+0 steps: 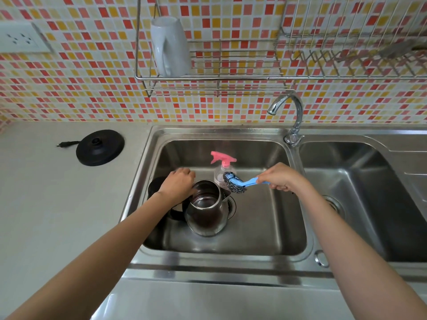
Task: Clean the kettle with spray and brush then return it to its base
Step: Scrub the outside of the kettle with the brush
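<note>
Steel kettle (pixel 206 212) stands upright, lid open, in left sink basin (pixel 277 227) by the drain. Left hand (pixel 179 182) clamps its rim/handle; right hand (pixel 278 176) fist-grips blue-handled scourer brush (pixel 235 182) just above. Risk: brush swing knocks pink-trigger spray bottle (pixel 223 168) right behind, or wet kettle slips. Base (pixel 99 147) waits on counter, well apart w/ sink edge between.

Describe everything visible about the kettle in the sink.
The kettle is shiny stainless steel with a black handle on its left side. It stands upright in the left sink basin, partly over the drain, lid swung open so the dark interior shows. The left hand rests on its rim beside the lid. The brush hovers above its spout, not touching.
</note>
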